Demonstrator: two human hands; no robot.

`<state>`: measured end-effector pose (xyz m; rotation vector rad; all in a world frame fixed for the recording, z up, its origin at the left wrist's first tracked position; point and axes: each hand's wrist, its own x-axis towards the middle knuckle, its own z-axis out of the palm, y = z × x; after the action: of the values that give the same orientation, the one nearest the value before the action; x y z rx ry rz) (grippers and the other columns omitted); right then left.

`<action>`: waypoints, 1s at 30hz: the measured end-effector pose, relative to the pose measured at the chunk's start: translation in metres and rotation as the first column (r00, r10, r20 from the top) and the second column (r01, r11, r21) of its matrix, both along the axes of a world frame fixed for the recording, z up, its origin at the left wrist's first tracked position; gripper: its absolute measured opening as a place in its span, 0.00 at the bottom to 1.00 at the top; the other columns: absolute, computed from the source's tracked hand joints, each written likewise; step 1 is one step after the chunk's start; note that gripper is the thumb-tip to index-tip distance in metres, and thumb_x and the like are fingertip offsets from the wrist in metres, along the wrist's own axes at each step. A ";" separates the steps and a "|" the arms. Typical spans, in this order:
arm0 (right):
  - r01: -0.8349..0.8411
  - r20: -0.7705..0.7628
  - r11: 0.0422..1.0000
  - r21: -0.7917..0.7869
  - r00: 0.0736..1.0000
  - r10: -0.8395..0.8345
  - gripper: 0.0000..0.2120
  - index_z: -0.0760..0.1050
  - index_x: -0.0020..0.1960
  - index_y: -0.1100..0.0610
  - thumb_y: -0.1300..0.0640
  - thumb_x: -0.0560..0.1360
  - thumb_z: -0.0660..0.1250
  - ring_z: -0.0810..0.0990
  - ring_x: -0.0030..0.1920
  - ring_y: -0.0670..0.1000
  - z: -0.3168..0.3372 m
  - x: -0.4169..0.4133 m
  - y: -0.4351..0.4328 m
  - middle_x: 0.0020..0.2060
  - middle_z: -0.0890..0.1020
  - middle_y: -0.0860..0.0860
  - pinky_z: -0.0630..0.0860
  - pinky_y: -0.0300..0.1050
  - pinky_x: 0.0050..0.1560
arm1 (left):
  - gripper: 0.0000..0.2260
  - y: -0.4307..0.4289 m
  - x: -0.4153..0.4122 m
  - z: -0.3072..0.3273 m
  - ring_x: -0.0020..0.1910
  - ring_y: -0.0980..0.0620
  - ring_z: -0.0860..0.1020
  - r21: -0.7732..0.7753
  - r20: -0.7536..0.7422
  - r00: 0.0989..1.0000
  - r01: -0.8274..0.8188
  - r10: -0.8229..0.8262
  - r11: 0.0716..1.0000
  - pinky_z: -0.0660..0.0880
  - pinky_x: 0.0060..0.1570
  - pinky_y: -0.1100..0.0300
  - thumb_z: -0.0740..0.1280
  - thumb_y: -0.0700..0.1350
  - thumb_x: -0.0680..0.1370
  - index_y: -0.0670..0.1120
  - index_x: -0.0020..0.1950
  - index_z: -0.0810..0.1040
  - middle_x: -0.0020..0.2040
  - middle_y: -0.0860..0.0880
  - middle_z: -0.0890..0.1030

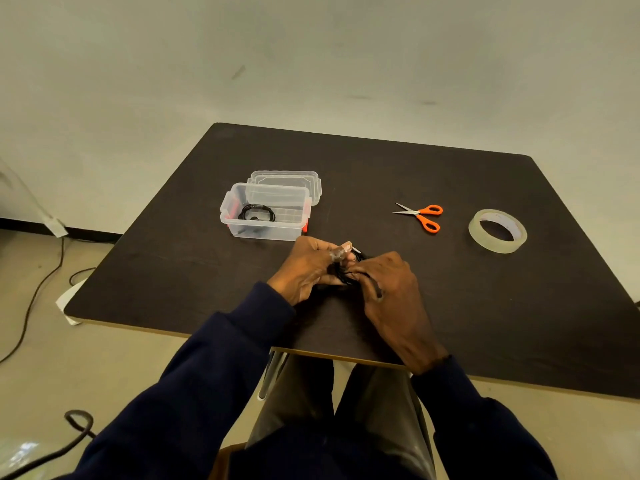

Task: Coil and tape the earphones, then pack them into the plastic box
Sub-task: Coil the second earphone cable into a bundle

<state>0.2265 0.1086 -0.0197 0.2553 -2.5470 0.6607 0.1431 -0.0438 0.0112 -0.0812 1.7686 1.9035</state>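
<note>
My left hand (306,268) and my right hand (391,289) meet over the middle of the dark table (485,306), both closed on a coil of black earphones (348,271). A short piece of clear tape (341,251) sticks to a fingertip of my left hand, above the coil. The hands hide most of the coil. A clear plastic box (266,211) with orange latches stands open beyond my left hand. Another black earphone coil (257,213) lies inside it.
The box's clear lid (287,180) leans behind the box. Orange-handled scissors (420,216) lie to the right of the box. A roll of clear tape (497,230) lies further right. Cables (41,282) run over the floor on the left.
</note>
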 end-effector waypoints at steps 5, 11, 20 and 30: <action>0.058 0.062 0.993 0.100 0.996 -0.064 0.17 0.81 0.62 0.52 0.48 0.74 0.74 0.73 0.60 0.53 0.006 0.010 -0.005 0.55 0.84 0.48 0.67 0.50 0.54 | 0.11 -0.002 -0.001 0.002 0.39 0.49 0.86 0.014 0.009 1.000 0.007 -0.007 1.000 0.86 0.39 0.53 0.69 0.43 0.82 0.36 0.47 0.84 0.42 0.41 0.85; 0.067 0.045 0.982 0.177 0.996 -0.076 0.21 0.81 0.59 0.53 0.49 0.69 0.80 0.72 0.60 0.57 0.002 0.000 -0.001 0.53 0.83 0.50 0.68 0.54 0.55 | 0.11 -0.001 0.000 0.003 0.38 0.48 0.87 0.046 0.044 0.999 -0.007 0.005 0.999 0.85 0.39 0.54 0.70 0.43 0.81 0.35 0.48 0.83 0.39 0.41 0.86; 0.067 -0.004 0.994 0.089 0.998 -0.067 0.17 0.80 0.56 0.59 0.67 0.69 0.77 0.78 0.53 0.59 -0.005 -0.004 -0.003 0.51 0.82 0.56 0.81 0.57 0.45 | 0.11 0.003 -0.001 0.000 0.40 0.50 0.85 0.030 0.057 0.996 -0.071 0.069 0.997 0.84 0.36 0.58 0.71 0.43 0.81 0.35 0.48 0.84 0.41 0.43 0.85; 0.023 -0.120 1.000 0.015 0.992 -0.021 0.12 0.80 0.60 0.66 0.65 0.78 0.68 0.83 0.57 0.59 -0.014 0.014 0.007 0.57 0.82 0.63 0.82 0.55 0.59 | 0.09 0.004 -0.007 -0.005 0.35 0.55 0.85 0.046 0.074 0.990 -0.120 0.117 0.992 0.84 0.36 0.58 0.71 0.42 0.80 0.35 0.48 0.83 0.38 0.46 0.85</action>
<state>0.2407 0.1156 -0.0334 0.2637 -2.4374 0.5982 0.1356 -0.0398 0.0066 -0.2375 1.7019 2.0018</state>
